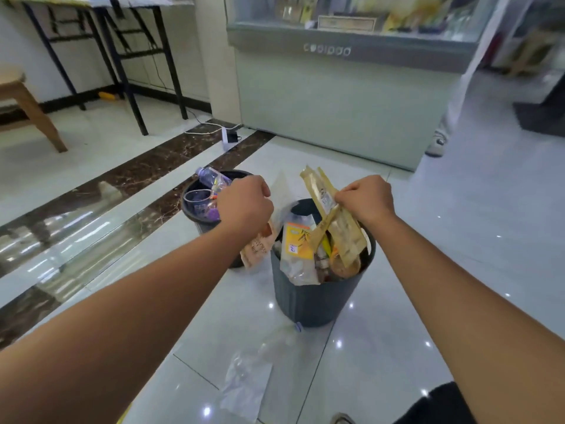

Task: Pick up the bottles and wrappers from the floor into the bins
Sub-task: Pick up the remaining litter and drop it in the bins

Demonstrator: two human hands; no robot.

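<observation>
Right hand (pixel 365 197) is pinching shiny gold wrappers (pixel 321 191) over a round grey bin (pixel 305 298); left hand (pixel 244 203), at nine o'clock, is gripping a brown packet (pixel 256 246).

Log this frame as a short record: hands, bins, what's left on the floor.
left bin: bottles and clear cups
right bin: full of wrappers
left hand: grips a brown packet between the bins
right hand: pinches gold wrappers above the right bin
floor: clear plastic bag in front of the right bin
</observation>
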